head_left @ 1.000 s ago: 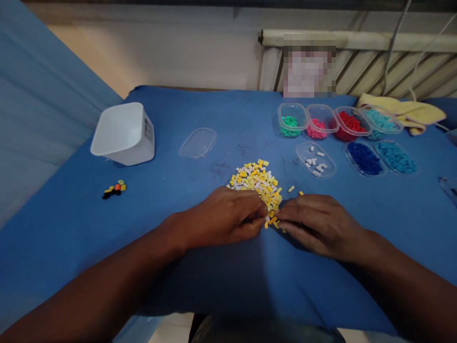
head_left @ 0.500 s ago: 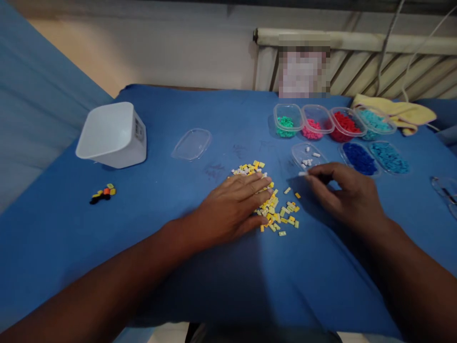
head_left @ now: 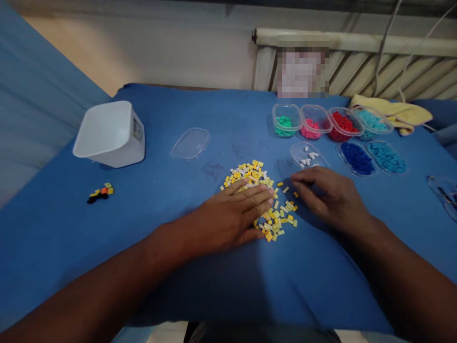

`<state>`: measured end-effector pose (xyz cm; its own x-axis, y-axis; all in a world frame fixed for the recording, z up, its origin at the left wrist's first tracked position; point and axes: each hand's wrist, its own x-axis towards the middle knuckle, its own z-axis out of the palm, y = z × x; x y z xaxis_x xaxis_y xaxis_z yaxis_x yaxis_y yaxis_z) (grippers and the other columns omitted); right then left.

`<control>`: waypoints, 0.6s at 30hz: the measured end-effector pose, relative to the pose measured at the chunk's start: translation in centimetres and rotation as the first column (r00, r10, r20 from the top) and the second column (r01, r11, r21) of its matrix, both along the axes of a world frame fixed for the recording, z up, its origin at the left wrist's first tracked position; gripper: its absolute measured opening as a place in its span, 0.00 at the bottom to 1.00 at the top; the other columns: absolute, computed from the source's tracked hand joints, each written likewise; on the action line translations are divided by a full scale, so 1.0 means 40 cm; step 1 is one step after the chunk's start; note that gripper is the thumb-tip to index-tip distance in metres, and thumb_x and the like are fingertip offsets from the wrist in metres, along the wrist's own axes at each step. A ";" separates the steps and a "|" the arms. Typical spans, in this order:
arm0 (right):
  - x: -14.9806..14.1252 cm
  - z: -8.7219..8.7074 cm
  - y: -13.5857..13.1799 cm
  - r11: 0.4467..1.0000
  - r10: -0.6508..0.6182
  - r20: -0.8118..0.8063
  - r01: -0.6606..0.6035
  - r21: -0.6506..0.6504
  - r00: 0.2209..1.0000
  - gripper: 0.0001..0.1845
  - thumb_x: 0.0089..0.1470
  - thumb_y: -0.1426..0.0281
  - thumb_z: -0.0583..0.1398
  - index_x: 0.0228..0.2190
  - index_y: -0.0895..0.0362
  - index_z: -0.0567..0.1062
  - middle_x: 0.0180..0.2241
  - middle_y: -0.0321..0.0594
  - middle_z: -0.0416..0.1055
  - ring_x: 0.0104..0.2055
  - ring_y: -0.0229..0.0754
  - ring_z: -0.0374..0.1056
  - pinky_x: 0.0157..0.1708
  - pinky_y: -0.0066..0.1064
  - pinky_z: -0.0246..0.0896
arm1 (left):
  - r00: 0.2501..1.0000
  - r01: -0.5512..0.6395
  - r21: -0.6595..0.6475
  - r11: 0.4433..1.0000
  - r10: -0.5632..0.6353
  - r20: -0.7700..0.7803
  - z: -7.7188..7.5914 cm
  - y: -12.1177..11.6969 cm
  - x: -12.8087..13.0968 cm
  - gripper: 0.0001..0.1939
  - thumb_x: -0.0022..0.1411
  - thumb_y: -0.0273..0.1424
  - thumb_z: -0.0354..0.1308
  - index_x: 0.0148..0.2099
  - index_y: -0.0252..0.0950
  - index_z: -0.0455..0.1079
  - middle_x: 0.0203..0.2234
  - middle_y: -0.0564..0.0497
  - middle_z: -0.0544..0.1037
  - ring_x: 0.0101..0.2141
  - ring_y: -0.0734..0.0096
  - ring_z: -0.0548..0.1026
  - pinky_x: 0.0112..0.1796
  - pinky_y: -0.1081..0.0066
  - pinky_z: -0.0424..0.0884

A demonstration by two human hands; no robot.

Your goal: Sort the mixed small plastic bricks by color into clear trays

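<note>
My left hand [head_left: 237, 214] lies flat, fingers stretched out, on a pile of small yellow, cream and white building blocks [head_left: 246, 170]; part of the pile is hidden beneath it. Loose blocks [head_left: 288, 207] are scattered along the pile's right side. My right hand [head_left: 328, 195] hovers just right of the pile, fingers curled and thumb near the index finger, with no block showing at the tips. Just beyond it, a clear plastic lid or shallow tray [head_left: 295, 151] holds several white blocks [head_left: 312, 155].
Clear tubs hold green [head_left: 284, 126], pink [head_left: 310, 128], red [head_left: 343, 123] and turquoise [head_left: 373, 120] blocks. Two shallow trays hold dark blue [head_left: 357, 158] and lighter blue [head_left: 387, 157] ones. A white bin [head_left: 137, 143], clear lid [head_left: 191, 144], small block cluster [head_left: 102, 193], yellow cloth [head_left: 400, 112] and glasses [head_left: 442, 193] lie around.
My right hand has moved slightly left and nearer the pile; the white block at its fingertips no longer shows. More white blocks lie in the clear tray. My left hand has shifted slightly toward me, uncovering blocks.
</note>
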<state>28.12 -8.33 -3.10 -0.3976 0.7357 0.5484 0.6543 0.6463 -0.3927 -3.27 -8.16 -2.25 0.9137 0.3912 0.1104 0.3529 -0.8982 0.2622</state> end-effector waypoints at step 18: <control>-0.053 -0.003 -0.013 0.987 0.152 0.088 -0.147 -0.062 0.984 0.08 0.74 0.72 0.63 0.51 0.55 0.80 0.40 0.43 0.84 0.39 0.48 0.78 0.41 0.41 0.73 | 0.994 -0.108 0.146 0.983 0.103 0.045 0.000 0.024 -0.008 0.29 0.86 0.44 0.50 0.75 0.30 0.68 0.76 0.38 0.69 0.76 0.44 0.66 0.77 0.41 0.56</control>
<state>26.02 -8.85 -3.23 -0.5524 0.6921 0.4646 0.5867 0.7187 -0.3731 -3.57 -7.18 -2.26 0.8622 0.4621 0.2075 0.4403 -0.8862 0.1439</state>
